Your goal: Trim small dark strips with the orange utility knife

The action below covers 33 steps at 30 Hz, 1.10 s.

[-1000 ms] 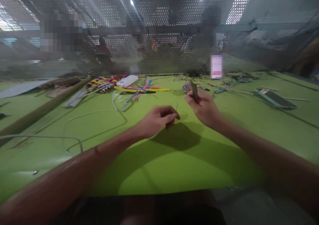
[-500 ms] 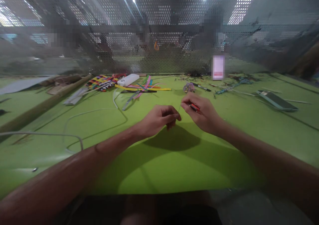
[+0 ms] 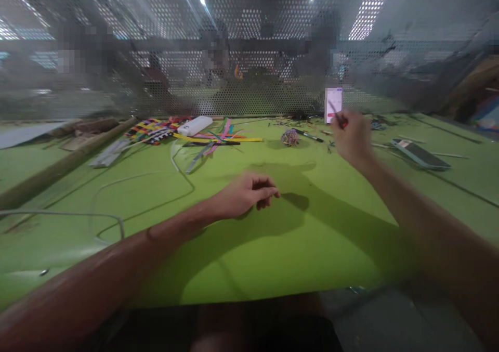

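My left hand [image 3: 249,195] hovers above the middle of the green table [image 3: 249,258], thumb and index finger pinched together; whatever they hold is too small to make out. Raised at the right, my right hand [image 3: 354,138] is wrapped round a small tool [image 3: 340,120] with red on it and a thin dark tip. That tip overlaps the lit phone screen [image 3: 333,97] standing at the back. A ball of coloured strands [image 3: 289,137] lies between the hands, farther back, beside a black pen [image 3: 310,135].
Coloured strips [image 3: 220,140], a white device [image 3: 195,126] and a woven multicoloured piece [image 3: 152,130] lie at the back left. A white cable [image 3: 132,175] and a wooden pole [image 3: 70,162] are left. Another phone [image 3: 420,154] lies right. Perforated mesh [image 3: 257,92] stands behind.
My right hand has moved away from my left hand, up and to the right, with the tool. My left hand stays pinched near its earlier place. The view has shifted slightly.
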{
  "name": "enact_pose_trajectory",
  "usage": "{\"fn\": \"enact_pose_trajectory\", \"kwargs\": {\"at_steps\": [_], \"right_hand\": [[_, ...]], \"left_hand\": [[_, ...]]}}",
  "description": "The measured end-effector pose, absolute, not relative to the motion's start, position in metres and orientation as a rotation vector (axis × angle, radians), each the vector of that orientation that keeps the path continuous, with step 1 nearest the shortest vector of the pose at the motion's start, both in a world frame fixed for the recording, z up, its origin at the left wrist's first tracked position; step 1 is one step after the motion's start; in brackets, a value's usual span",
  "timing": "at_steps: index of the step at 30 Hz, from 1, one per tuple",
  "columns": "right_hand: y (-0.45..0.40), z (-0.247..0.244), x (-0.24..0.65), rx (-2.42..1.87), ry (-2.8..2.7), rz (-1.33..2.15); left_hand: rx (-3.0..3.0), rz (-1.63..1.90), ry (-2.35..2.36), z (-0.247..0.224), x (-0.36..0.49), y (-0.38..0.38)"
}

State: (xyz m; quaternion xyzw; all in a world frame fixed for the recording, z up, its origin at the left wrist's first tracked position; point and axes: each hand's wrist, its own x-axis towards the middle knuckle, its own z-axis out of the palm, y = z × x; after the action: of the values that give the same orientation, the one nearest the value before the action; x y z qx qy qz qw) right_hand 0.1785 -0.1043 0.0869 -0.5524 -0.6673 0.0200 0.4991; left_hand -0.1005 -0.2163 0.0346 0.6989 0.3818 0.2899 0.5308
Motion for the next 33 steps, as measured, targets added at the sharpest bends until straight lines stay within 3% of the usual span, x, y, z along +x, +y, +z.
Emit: {"fn": "enact_pose_trajectory", "kwargs": {"at_steps": [3,10,14,33], "right_hand": [[-0.101,0.103,0.200,-1.382,-1.435,0.102],[-0.148,0.105,0.195,-1.267,-1.686,0.961],[-0.176,0.091,0.184,-1.227,-1.754,1.202],[-0.212,0.108,0.191,-1.303,-1.951,1.029]], "left_hand": [[1.659,0.723,0.931,0.032,-0.103,-0.210],[1.712,0.823,1.040,0.020,-0.116,-0.187],[1.710,0.833,1.074,0.019,-0.119,-0.181],[1.790,0.849,1.079,0.020,-0.121,-0.170]]}}
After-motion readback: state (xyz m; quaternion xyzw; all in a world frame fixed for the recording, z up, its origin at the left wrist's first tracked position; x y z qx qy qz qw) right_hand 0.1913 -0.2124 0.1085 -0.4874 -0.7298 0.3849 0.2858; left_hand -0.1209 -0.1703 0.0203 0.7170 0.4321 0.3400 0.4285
